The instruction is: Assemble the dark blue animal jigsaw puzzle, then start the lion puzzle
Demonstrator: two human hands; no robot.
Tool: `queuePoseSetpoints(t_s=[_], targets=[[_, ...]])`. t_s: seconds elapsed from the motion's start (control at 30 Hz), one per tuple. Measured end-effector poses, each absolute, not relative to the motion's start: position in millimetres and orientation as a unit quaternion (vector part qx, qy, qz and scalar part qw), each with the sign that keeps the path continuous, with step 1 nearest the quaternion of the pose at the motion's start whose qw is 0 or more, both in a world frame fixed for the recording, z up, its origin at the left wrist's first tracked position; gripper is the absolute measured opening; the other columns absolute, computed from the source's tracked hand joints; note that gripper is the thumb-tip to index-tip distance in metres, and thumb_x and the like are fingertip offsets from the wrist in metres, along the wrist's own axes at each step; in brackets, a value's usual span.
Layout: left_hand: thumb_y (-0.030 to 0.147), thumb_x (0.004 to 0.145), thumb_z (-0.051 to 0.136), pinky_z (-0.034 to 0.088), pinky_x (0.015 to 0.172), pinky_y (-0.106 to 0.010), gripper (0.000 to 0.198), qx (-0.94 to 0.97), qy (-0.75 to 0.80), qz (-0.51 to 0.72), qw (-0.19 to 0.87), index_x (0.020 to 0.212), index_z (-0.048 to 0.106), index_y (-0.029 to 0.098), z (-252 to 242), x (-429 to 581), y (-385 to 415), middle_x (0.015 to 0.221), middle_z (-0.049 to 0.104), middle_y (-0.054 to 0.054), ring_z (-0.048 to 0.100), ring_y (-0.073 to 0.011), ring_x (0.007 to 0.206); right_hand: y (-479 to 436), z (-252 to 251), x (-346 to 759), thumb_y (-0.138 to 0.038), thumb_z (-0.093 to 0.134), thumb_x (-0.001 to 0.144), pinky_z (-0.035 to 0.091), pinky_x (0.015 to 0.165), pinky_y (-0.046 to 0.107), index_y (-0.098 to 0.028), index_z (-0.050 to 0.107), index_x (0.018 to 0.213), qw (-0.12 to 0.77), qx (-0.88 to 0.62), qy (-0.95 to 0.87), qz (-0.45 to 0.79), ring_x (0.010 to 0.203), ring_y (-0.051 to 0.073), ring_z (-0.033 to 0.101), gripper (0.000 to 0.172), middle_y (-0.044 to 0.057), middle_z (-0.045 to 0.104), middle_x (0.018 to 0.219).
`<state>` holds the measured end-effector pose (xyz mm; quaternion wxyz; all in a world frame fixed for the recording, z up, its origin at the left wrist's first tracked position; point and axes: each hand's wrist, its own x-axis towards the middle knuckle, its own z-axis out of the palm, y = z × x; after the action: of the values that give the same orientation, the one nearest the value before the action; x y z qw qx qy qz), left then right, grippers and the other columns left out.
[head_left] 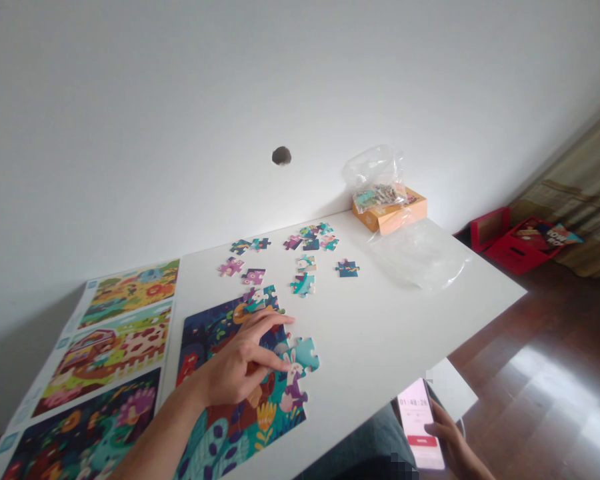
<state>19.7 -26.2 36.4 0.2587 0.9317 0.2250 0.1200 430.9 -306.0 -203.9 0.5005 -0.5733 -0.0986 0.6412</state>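
My left hand [243, 357] lies over a partly joined jigsaw puzzle [235, 413] of dark forest animals. Two outstretched digits are apart; one tip touches the part with a white rabbit [293, 365], the other reaches the puzzle's ragged right edge. Nothing shows in its grip. Low on the right, my right hand [450, 433] is closed round a phone [420, 423] with a running timer on a pale screen. Past the puzzle's top edge lie several loose puzzle pieces [304, 283], and a single blue piece [347, 268] sits apart from them.
A printed picture sheet [115, 360] covers the white table's left side. At the back, an orange box [390, 210] carries a plastic bag of pieces [380, 193]; a clear bag [420, 257] lies in front. On the floor stands a red box [523, 247].
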Motion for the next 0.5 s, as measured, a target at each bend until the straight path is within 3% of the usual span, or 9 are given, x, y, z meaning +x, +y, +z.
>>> queuePoseSetpoints(t_s=[0.17,0.5], targets=[[-0.003,0.078,0.053,0.022,0.118,-0.057,0.056,0.934,0.227,0.115,0.250,0.100,0.076,0.043,36.5,19.3,-26.3,0.151,0.038,0.005,0.028,-0.0310,0.142,-308.0,-205.3,429.2,-0.028,0.065,0.060,0.054,0.075,0.046,-0.023,0.058,0.129,0.513,-0.563,-0.091,0.642,0.092,0.035,0.070,0.070,0.009,0.075,0.104],[-0.005,0.076,0.053,0.022,0.119,-0.056,0.057,0.934,0.227,0.117,0.251,0.099,0.077,0.042,36.8,20.2,-26.3,0.150,0.039,0.004,0.028,-0.0302,0.142,-309.0,-210.4,432.6,-0.030,0.068,0.059,0.053,0.079,0.049,-0.022,0.043,0.144,0.501,-0.576,-0.094,0.639,0.093,0.037,0.070,0.089,0.011,0.074,0.108]])
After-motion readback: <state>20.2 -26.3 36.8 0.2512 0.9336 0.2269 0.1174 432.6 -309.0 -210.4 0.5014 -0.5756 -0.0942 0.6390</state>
